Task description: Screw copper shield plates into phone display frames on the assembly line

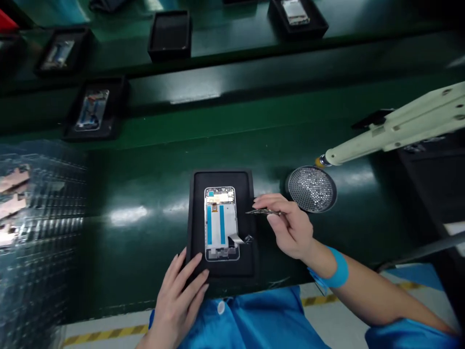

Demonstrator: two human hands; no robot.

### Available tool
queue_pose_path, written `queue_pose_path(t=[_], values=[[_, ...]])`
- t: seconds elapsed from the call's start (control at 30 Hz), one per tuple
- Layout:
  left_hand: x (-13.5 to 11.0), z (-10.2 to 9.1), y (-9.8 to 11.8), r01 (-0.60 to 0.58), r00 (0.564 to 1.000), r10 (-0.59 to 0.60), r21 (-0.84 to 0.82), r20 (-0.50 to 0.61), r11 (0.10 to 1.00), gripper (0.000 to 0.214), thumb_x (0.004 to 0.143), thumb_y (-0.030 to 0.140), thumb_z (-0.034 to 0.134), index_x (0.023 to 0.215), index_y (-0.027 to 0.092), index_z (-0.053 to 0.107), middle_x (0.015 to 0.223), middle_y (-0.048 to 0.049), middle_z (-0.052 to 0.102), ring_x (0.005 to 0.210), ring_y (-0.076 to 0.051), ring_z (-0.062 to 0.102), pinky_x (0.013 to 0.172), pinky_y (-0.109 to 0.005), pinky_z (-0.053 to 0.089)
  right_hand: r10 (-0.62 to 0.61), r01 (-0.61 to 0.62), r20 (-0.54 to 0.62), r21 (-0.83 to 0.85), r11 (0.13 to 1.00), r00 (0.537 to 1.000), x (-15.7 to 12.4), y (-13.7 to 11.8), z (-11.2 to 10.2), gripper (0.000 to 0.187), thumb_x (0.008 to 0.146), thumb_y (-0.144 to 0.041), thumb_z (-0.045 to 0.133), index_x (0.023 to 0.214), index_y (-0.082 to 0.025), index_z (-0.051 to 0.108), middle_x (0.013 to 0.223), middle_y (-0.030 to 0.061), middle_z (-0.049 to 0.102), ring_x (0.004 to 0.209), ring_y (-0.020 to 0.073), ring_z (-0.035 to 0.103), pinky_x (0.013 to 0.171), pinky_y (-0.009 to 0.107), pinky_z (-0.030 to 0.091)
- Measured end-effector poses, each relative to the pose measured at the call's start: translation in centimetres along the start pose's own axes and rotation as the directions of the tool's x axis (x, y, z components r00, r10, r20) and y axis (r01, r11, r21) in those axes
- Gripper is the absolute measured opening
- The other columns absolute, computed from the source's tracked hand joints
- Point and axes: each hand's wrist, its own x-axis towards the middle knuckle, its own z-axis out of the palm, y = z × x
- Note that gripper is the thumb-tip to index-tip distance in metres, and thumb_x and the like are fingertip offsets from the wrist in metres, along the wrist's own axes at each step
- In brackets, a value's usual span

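A black tray (221,178) lies on the green conveyor surface in front of me. In it rests an open phone frame (221,224) with two blue strips and a small gold part at its top. My left hand (179,295) lies flat on the tray's near left corner, fingers spread, holding nothing. My right hand (290,225) hovers at the tray's right edge and pinches a thin dark flat part (263,212) that points left toward the phone. A blue wrist strap (337,269) circles my right wrist.
A round perforated metal dish (311,189) sits right of the tray, under a cream-coloured arm (395,128). Stacked clear plastic trays (36,218) stand at the left. Several more black trays, some with phone frames (92,110), lie farther back on the belt.
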Motion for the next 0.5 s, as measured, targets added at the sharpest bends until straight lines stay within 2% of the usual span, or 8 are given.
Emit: queue_pose_path(t=[0.1,0.2,0.33,0.5], values=[[-0.16,0.24,0.16,0.015,1.000,-0.015,-0.012,-0.027,1.000,0.030,0.092,0.007,0.062,0.117,0.022,0.070,0.135,-0.0099,0.067,0.141,-0.031,0.050,0.114,-0.057,0.047,0.005,-0.005,0.021,-0.002,1.000,1.000,-0.02,0.00,-0.03,0.019,0.098,-0.010,0.049,0.112,-0.022,0.055,0.108,0.0075,0.072,0.108,0.0249,0.068,0.092,0.052,0.058],[-0.11,0.40,0.10,-0.005,0.999,0.005,-0.013,-0.033,1.000,0.030,0.092,0.007,0.063,0.118,0.021,0.070,0.133,-0.0104,0.067,0.142,-0.031,0.049,0.113,-0.055,0.048,-0.005,0.014,0.131,-0.064,0.998,0.991,0.18,-0.28,-0.10,0.022,0.096,-0.008,0.050,0.112,-0.021,0.055,0.113,0.0085,0.072,0.115,0.0248,0.066,0.095,0.051,0.058],[-0.24,0.49,0.29,0.032,0.999,-0.032,-0.033,-0.022,0.999,0.032,0.092,0.007,0.063,0.120,0.021,0.069,0.136,-0.0102,0.066,0.143,-0.032,0.047,0.114,-0.056,0.047,-0.006,0.073,0.315,-0.202,0.977,0.949,0.37,-0.68,0.10,0.019,0.097,-0.009,0.051,0.110,-0.020,0.057,0.126,0.0102,0.069,0.130,0.0249,0.057,0.102,0.051,0.056],[-0.83,0.85,-0.12,0.056,0.998,-0.058,-0.045,-0.039,0.997,0.032,0.091,0.010,0.064,0.119,0.024,0.070,0.135,-0.0075,0.067,0.140,-0.031,0.051,0.115,-0.054,0.046,0.058,0.083,0.407,-0.319,0.944,0.912,0.59,-0.04,0.74,0.014,0.101,-0.013,0.046,0.107,-0.019,0.057,0.138,0.0111,0.063,0.141,0.0254,0.046,0.108,0.054,0.051]])
